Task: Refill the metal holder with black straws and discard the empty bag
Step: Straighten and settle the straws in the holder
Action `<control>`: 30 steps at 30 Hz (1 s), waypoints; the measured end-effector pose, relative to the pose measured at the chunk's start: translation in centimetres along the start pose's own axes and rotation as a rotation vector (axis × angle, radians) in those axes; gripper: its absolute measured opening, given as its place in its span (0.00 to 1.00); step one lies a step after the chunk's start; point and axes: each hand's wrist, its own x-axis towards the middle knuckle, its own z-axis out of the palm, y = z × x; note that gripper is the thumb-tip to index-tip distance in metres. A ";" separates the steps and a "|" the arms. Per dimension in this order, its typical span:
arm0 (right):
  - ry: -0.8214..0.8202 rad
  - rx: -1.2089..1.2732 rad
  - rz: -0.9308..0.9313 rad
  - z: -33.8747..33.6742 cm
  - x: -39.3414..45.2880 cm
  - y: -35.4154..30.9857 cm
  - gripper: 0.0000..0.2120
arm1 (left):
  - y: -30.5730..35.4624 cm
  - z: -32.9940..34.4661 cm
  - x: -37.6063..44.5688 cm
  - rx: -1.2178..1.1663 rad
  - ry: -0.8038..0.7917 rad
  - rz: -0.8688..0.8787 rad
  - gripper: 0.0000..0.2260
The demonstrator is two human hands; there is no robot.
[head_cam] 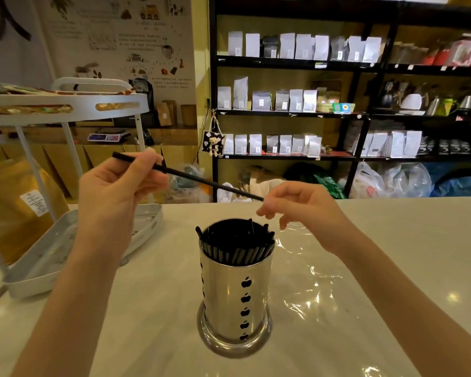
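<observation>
A shiny metal holder (235, 297) with black apple-shaped cutouts stands on the white counter, packed with black straws (237, 244). Above and behind it a single black straw (201, 179) slants from upper left to lower right. My left hand (120, 186) pinches that straw near its upper end. My right hand (302, 208) has its fingertips at the straw's lower tip, fingers loosely curled; whether they grip it is unclear. The empty clear plastic bag (318, 278) lies flat and crinkled on the counter to the right of the holder, under my right forearm.
A white two-tier rack (65, 110) with a lower tray (38, 268) stands at the left counter edge. Beyond the counter (147, 322), black shelves (365, 115) hold several white and silver pouches, kettles and bags on the floor.
</observation>
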 end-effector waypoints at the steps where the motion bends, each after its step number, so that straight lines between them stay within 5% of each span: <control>1: -0.030 -0.085 -0.024 0.1 0.0 0.2 0.02 | 0.1 0.0 0.0 0.033 0.015 0.022 0.10; 8: -0.240 -0.494 -0.099 1.3 0.7 0.5 0.15 | -0.6 0.6 0.0 0.329 -0.055 0.140 0.10; 14: -0.127 -0.364 -0.105 1.5 0.9 0.6 0.06 | -2.2 0.7 -0.3 0.475 -0.332 -0.001 0.08; 19: -0.092 -0.193 -0.081 1.8 0.5 0.0 0.08 | -3.3 0.9 0.0 0.682 -0.584 -0.167 0.06; 28: -0.220 -0.098 -0.088 3.3 -2.1 -0.1 0.14 | -2.9 1.1 -0.5 0.572 -0.609 -0.186 0.13; 30: -0.283 -0.137 -0.107 3.2 -2.5 0.2 0.22 | -2.5 0.8 -0.5 0.615 -0.694 -0.190 0.15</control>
